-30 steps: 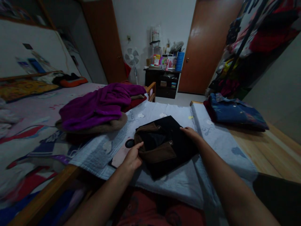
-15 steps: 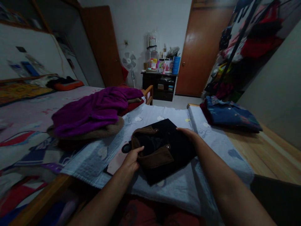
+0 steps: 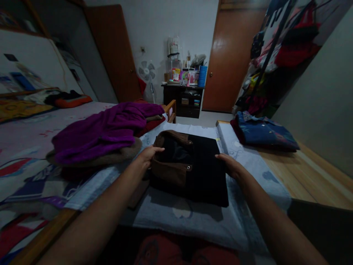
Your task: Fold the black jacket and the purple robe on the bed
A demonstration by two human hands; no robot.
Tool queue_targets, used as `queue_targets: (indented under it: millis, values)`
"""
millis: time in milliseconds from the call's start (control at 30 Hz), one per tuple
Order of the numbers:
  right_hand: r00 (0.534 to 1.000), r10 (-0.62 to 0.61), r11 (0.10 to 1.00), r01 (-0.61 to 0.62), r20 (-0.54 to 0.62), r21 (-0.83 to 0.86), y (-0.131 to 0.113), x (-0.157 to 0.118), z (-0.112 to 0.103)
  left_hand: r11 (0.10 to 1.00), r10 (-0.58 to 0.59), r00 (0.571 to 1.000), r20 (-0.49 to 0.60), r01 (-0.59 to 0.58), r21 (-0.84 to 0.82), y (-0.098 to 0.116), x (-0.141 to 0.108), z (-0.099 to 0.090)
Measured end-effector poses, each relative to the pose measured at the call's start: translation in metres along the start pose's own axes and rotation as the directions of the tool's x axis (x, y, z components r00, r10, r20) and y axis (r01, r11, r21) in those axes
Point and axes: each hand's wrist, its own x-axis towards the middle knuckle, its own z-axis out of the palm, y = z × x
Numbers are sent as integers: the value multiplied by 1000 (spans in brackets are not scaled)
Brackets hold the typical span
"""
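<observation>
A folded black garment (image 3: 206, 167) with a brown collar and a snap button is held between my two hands, over a pale blue patterned cloth (image 3: 182, 217). My left hand (image 3: 148, 155) grips it at the collar end, thumb on top and fingers underneath. At the opposite edge, my right hand (image 3: 229, 165) pinches the folded side, its fingers partly hidden below. A flat pinkish item (image 3: 138, 194) lies partly under the garment, near my left forearm.
Left of the cloth, a purple garment (image 3: 93, 136) tops a clothes pile on the bed. A folded blue denim shirt (image 3: 266, 130) lies on the wooden surface (image 3: 286, 165) at right. Behind stand a dark cabinet (image 3: 182, 101) and a fan (image 3: 149, 73).
Both hands have turned the black garment so its edges lie straighter across the view, and it covers more of the pinkish item. The camera view has shifted slightly to the right.
</observation>
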Motion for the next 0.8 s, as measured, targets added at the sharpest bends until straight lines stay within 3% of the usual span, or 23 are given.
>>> queue_targets:
  millis: [133,300,467,533,633,700,733,800]
  values:
    - [1000,-7,992,10,-21,123,21,-39,13,965,-50,994,95,24,261,32,30,8]
    - [999,-30,966,37,-31,257,42,-83,46,859,-151,966,212,22,511,58,62,16]
    - [994,-64,962,84,-84,259,73,-97,72,754,-198,933,302,-52,655,51,89,22]
    - [996,-28,976,45,-82,213,86,-94,75,611,-153,958,242,-101,785,42,97,24]
    - [996,-22,999,24,-86,23,96,-88,62,336,9,993,116,-113,935,31,105,26]
    - [982,-137,960,100,-127,-263,94,-84,46,253,103,993,64,-89,963,25,106,27]
    - [958,-243,891,158,-154,-425,90,-83,39,233,160,986,56,-93,968,22,104,29]
    - [860,-483,682,254,-162,-685,78,-80,28,132,327,938,119,-170,977,11,94,33]
